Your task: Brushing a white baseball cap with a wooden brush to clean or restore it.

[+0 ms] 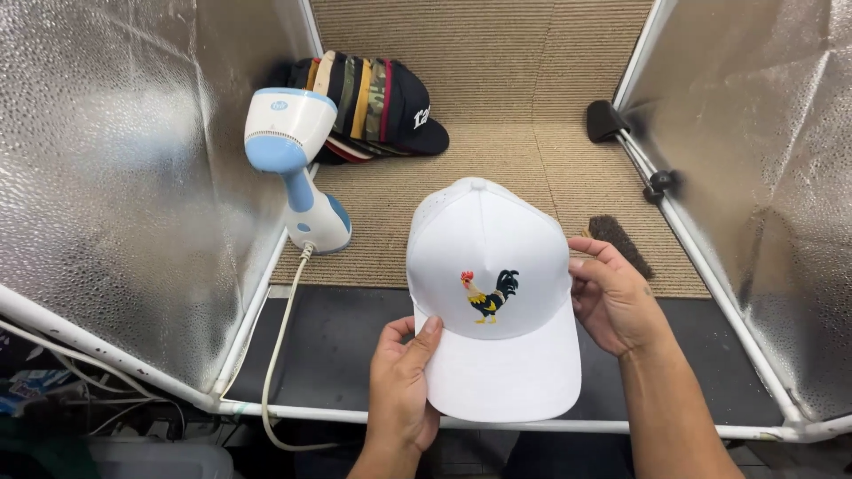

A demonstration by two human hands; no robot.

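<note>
Hands around white cap

1 white cap, 1 stack of caps, 1 steamer, 1 brush, 2 hands

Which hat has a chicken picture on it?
The white cap held in both hands: it has a rooster stitched on its front. The stacked caps by the steamer show none.

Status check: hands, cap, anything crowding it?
Left hand grips white cap at brim; right hand holds its side. Steamer and stacked caps sit behind, apart. Brush behind right hand.
</note>
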